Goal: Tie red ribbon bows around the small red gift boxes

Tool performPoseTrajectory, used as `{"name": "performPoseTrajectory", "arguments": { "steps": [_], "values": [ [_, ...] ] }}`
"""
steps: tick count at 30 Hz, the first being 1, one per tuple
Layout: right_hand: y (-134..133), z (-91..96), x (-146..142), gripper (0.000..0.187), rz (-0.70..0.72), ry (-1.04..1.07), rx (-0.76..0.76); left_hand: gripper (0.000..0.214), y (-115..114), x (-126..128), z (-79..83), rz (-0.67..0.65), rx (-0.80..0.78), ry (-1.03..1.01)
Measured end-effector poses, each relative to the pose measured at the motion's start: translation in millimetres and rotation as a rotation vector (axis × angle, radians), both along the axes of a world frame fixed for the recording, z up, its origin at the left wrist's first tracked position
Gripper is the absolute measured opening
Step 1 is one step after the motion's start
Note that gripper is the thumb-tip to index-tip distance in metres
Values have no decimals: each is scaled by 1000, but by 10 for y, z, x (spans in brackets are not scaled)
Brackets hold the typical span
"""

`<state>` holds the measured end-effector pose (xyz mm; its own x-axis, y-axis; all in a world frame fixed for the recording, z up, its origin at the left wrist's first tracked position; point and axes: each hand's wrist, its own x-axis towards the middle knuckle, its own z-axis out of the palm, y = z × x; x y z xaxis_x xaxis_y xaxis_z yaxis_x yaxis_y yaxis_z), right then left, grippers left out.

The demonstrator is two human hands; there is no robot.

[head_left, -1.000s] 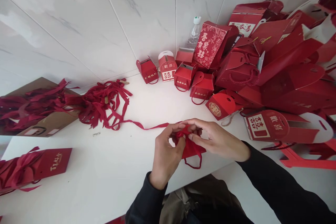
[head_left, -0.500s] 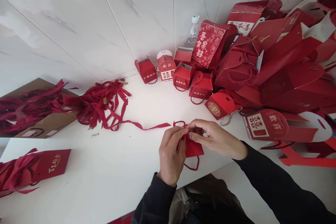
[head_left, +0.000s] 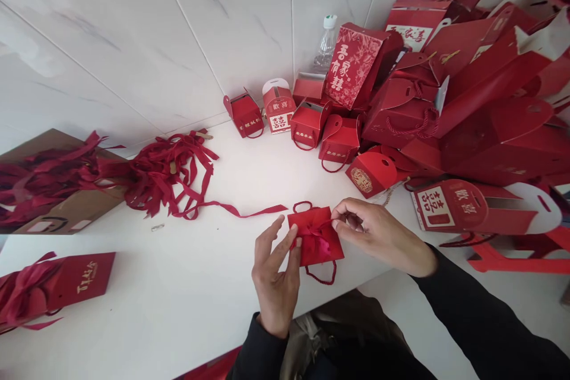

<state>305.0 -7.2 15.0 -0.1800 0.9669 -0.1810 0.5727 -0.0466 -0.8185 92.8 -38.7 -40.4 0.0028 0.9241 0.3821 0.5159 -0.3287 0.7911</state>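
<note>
A small flat red gift bag (head_left: 317, 238) with red cord handles and a ribbon bow on its face lies on the white table (head_left: 178, 285) near the front edge. My left hand (head_left: 274, 273) rests at the bag's left edge, thumb and forefinger touching it, the other fingers spread upward. My right hand (head_left: 378, 234) pinches the bag's top right corner with fingers closed. A long red ribbon (head_left: 249, 212) trails from the bag's upper left toward a ribbon heap.
A tangled heap of red ribbons (head_left: 164, 175) spills from a brown cardboard box (head_left: 66, 214) at left. A flat red bag (head_left: 75, 282) lies at the lower left. Several small red gift boxes (head_left: 307, 124), a plastic bottle (head_left: 326, 41) and a large pile of red bags (head_left: 481, 101) fill the back right.
Both hands were bunched over the bag, working the ribbon; now they have drawn apart to its sides and the bag's face with the bow shows. The view shifted slightly.
</note>
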Motion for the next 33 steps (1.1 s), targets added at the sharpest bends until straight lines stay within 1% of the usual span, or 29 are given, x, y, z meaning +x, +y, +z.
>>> {"name": "performPoseTrajectory", "arguments": {
  "steps": [3,5,8,15,18,21,23,24,26,27,29,30,33],
  "values": [
    [-11,-27,15,14,-21,-13,-17,24,-39,1,-17,66,-121,-90],
    [-15,-41,22,14,-29,-18,-19,16,-50,9,-16,84,-142,-126],
    [-17,-62,32,15,-39,-21,-21,10,-46,19,1,90,-169,-163],
    [-24,-110,56,14,-56,-39,-26,12,-22,19,74,96,-283,-193],
    [-18,-96,65,15,-59,-52,-29,13,-6,8,92,94,-312,-182],
    [-15,-73,85,16,-27,-71,-48,12,4,-11,112,68,-336,-182],
    [-24,-69,100,15,-14,-85,-46,16,-6,-22,133,47,-320,-182],
    [-34,-69,106,16,-15,-93,-27,21,-18,-25,146,44,-284,-172],
    [-66,-66,108,23,-25,-108,60,29,-49,-19,172,47,-160,-102],
    [-88,-60,103,27,-23,-110,114,30,-65,-9,183,46,-92,-44],
    [-139,-35,77,32,19,-98,206,25,-85,25,198,27,-1,88],
    [-164,-20,57,34,58,-84,234,22,-86,48,199,11,15,145],
    [-217,7,-23,35,154,-51,252,17,-60,118,183,-11,1,212]
  ]
}}
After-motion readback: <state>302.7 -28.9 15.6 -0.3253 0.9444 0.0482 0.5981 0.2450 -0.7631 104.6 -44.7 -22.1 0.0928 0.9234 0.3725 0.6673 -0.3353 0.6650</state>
